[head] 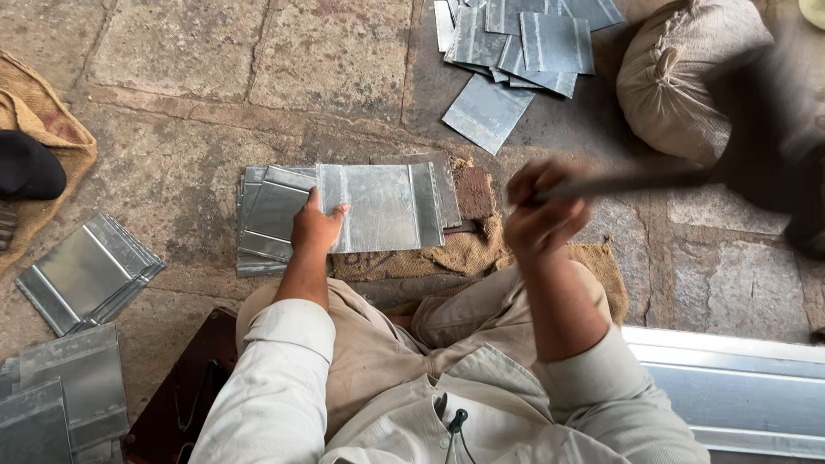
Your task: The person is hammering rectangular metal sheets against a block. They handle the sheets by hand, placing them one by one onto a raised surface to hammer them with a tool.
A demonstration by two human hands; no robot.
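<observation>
At the far left a dark rounded object (pixel 27 165) lay on a piece of burlap (pixel 51 120), and below it a fan of folded metal sheets (pixel 86 273) rested on the stone floor (pixel 198 60). More sheets were stacked at the lower left corner (pixel 64 395). Nearer the middle, a pile of grey sheets (pixel 266 219) was spread on the floor, and the top metal sheet (pixel 378 206) — flat, with folded edges at both sides — was pressed down by the left hand (pixel 316 228), its grip opened flat with the thumb laid over the sheet's left edge. The sheet sat partly on a brown block (pixel 473 191) and a burlap mat (pixel 481 249). To the right, the right hand (pixel 543 215) was raised above the mat, its grip closed tight round the handle of a hammer (pixel 636 182); the head was blurred dark at the right. Behind it a scatter of sheets (pixel 524 43) and a tied sack (pixel 687 77) were seen — and a long metal strip (pixel 739 387) lay at the lower right.
</observation>
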